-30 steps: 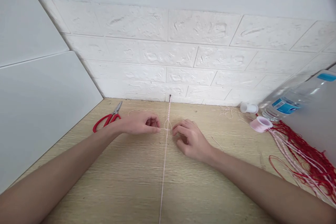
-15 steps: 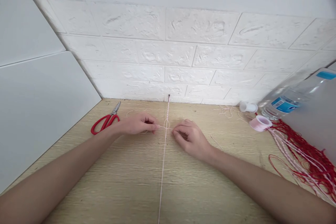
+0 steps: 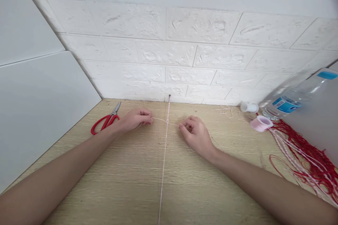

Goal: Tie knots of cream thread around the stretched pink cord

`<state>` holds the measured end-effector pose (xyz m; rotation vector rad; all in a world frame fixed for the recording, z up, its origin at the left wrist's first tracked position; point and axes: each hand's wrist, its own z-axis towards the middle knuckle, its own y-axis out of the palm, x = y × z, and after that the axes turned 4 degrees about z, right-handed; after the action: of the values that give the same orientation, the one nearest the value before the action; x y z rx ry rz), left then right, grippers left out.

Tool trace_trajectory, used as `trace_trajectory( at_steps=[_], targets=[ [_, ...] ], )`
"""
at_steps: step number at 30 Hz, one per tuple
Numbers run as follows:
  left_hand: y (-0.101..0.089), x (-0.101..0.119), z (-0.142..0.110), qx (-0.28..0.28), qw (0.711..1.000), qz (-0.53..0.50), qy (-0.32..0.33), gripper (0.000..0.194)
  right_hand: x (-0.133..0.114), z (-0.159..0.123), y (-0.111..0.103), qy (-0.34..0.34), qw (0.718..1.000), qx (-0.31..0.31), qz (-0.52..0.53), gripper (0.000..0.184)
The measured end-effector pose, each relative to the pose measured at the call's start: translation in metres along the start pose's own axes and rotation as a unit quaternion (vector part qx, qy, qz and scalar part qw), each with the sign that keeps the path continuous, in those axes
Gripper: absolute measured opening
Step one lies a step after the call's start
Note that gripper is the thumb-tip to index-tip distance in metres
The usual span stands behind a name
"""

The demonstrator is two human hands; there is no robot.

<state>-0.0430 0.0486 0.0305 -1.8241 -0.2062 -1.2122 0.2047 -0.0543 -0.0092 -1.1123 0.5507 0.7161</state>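
A pale pink cord [image 3: 164, 168] runs taut from a dark point at the foot of the wall toward me, its far stretch knotted into a braid [image 3: 168, 109]. Around it, just below the braid, a thin cream thread [image 3: 159, 119] forms a small loop. My left hand [image 3: 137, 119] is closed on one end of this thread, left of the cord. To the right, my right hand [image 3: 194, 130] pinches the other end between thumb and fingertips. Loose thread trails behind both hands.
Red-handled scissors [image 3: 107, 121] lie beside my left forearm. On the right are a pink thread spool [image 3: 261, 123], a white spool [image 3: 249, 107], a plastic bottle [image 3: 287, 103] and a heap of red cords [image 3: 314, 158]. A white brick-patterned wall [image 3: 182, 56] closes off the back.
Both hands have moved apart, the left one farther left and slightly away from me, the right one to the right. The thread's loop around the cord has shrunk.
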Motion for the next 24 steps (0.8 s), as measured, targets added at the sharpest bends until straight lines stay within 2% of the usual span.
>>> trace_trajectory(
  at_steps=[2,4,7,9,12,14,18,21,24],
  targets=[
    [0.002,0.002,-0.001,0.025,0.999,0.04,0.011,0.031,-0.001,0.0,0.0,-0.003,1.0,0.016,0.001,0.021],
    [0.003,0.006,-0.003,0.08,0.992,0.089,0.04,0.025,-0.001,0.0,0.0,-0.013,1.0,0.022,0.001,0.016],
    [0.004,0.011,-0.003,0.179,0.965,0.17,0.094,0.021,-0.001,0.001,0.001,-0.025,1.0,0.012,0.008,0.007],
    [0.007,0.015,-0.003,0.215,0.945,0.213,0.124,0.021,0.0,0.002,0.003,-0.029,0.999,-0.01,0.021,0.004],
    [0.018,0.023,-0.002,0.217,0.931,0.25,0.157,0.018,0.003,0.003,0.006,-0.036,0.997,-0.054,0.028,0.019],
    [0.029,0.029,-0.002,0.179,0.935,0.261,0.158,0.021,0.004,0.004,0.007,-0.035,0.996,-0.075,0.023,0.03],
    [0.051,0.036,0.0,0.162,0.938,0.288,0.104,0.024,0.003,0.01,0.006,-0.021,0.993,-0.112,0.013,0.041],
    [0.061,0.035,0.001,0.182,0.94,0.28,0.071,0.029,0.001,0.02,0.008,-0.037,0.992,-0.124,-0.001,0.039],
    [0.065,0.03,0.001,0.2,0.941,0.265,0.068,0.029,-0.001,0.029,0.013,-0.065,0.991,-0.121,-0.005,0.024]
  ],
)
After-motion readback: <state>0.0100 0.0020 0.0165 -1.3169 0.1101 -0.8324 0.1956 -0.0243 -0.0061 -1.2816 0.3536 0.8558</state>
